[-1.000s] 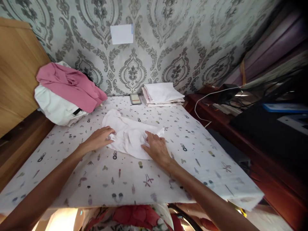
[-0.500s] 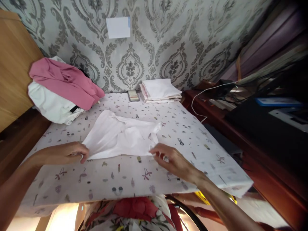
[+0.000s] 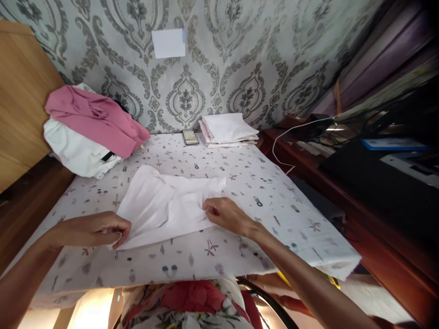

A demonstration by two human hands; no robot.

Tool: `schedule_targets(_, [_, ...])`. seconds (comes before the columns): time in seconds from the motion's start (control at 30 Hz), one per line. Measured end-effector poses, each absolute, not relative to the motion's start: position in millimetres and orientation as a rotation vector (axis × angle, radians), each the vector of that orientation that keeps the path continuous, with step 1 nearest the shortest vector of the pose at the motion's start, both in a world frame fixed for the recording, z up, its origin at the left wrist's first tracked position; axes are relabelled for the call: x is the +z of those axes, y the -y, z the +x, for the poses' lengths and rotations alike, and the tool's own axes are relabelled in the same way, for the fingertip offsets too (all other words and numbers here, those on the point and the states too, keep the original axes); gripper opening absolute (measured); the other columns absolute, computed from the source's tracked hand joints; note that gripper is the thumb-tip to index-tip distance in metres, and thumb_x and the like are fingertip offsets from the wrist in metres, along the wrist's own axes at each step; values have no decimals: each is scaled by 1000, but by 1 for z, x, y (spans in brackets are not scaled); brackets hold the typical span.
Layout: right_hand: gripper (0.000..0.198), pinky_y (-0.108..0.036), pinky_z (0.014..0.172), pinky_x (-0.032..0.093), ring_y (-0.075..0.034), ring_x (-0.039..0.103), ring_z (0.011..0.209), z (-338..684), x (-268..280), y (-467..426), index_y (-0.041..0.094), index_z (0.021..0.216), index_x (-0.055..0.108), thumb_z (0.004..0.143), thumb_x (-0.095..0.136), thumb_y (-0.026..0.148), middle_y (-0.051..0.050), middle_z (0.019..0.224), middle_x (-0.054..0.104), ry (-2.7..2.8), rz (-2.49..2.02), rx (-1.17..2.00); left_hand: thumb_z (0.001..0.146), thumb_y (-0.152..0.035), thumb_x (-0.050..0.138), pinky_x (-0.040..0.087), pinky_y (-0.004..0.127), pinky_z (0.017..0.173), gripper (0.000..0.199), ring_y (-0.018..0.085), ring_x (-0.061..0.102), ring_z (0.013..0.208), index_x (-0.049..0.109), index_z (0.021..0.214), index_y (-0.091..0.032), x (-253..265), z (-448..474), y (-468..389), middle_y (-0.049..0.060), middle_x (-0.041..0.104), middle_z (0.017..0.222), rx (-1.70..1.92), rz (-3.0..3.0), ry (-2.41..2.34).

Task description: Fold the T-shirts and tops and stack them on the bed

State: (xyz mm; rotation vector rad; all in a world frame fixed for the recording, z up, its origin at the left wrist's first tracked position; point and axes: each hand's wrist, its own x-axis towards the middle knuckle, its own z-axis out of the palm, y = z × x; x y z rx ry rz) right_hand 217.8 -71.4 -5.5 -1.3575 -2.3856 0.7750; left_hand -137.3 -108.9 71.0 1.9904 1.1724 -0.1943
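Note:
A thin white garment (image 3: 171, 203), its exact kind unclear, lies creased on the patterned tablecloth (image 3: 233, 260). My left hand (image 3: 103, 229) pinches its near left corner between thumb and fingers. At the garment's right end, my right hand (image 3: 229, 214) is closed, with the cloth bunched at its fingertips. The garment's far edge rests loose on the table, its far right corner slightly crumpled.
Behind it sits a stack of folded white cloths (image 3: 228, 130) beside a small blurred item (image 3: 190, 137). A pink garment (image 3: 99, 119) tops a white heap (image 3: 75, 151) at left. A white cable (image 3: 281, 137) hangs over the dark red desk (image 3: 343, 192).
The garment's near left corner has come toward me with my left hand. My right hand has shifted left and slightly away, drawing the right end inward.

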Motion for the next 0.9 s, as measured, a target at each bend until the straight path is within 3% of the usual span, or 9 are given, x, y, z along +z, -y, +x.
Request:
schedule_targets(0.17, [23, -25, 61, 40, -12, 55, 64, 252, 23, 110, 24, 82, 72, 90, 50, 20, 1, 73, 65, 2339, -1118, 1009, 87, -51, 53, 42, 24, 64, 31, 20, 58, 77, 66, 90, -23, 65, -132, 97, 4, 66, 89, -283, 1738, -1067])
schedule_targets(0.37, [26, -24, 57, 40, -11, 58, 65, 263, 35, 145, 25, 84, 75, 91, 52, 16, 0, 80, 68, 2418, -975, 1347, 87, -51, 50, 46, 26, 71, 36, 21, 62, 81, 65, 101, -22, 32, -135, 60, 4, 67, 89, -54, 1941, -1353])
schedule_targets(0.43, [25, -24, 60, 43, -12, 60, 69, 262, 27, 143, 25, 88, 74, 94, 50, 19, -1, 83, 69, 2428, -985, 1282, 87, -46, 49, 47, 30, 78, 39, 23, 63, 88, 62, 115, -23, 19, -132, 43, 4, 67, 96, 96, 2117, -1491])
schedule_targets(0.53, [28, -27, 69, 48, -15, 63, 80, 257, 10, 126, 25, 105, 72, 96, 46, 17, -4, 99, 70, 2422, -1249, 776, 86, -32, 46, 48, 35, 89, 47, 26, 59, 108, 55, 132, -26, 2, -124, 21, 7, 62, 117, 192, 2387, -1581])
schedule_targets(0.67, [43, -26, 66, 46, -17, 66, 81, 247, -9, 101, 27, 126, 64, 91, 50, 8, -6, 111, 70, 2618, -1468, 326, 87, -25, 42, 46, 40, 99, 38, 29, 45, 130, 62, 119, -25, -14, -115, 1, 10, 49, 139, 185, 2608, -1573])
schedule_targets(0.8, [24, -24, 60, 41, -14, 63, 70, 239, -17, 92, 21, 94, 72, 95, 49, 14, -5, 88, 72, 2687, -1371, 354, 90, -30, 39, 43, 42, 103, 26, 29, 48, 127, 63, 93, -21, -17, -118, -7, 12, 55, 133, 285, 2660, -1458])
schedule_targets(0.9, [25, -24, 58, 42, -13, 61, 63, 238, -17, 89, 19, 82, 70, 94, 48, 18, -3, 75, 69, 2456, -1231, 634, 89, -35, 42, 46, 37, 96, 24, 27, 56, 117, 62, 92, -21, -6, -126, -11, 10, 63, 122, 394, 2548, -1381])
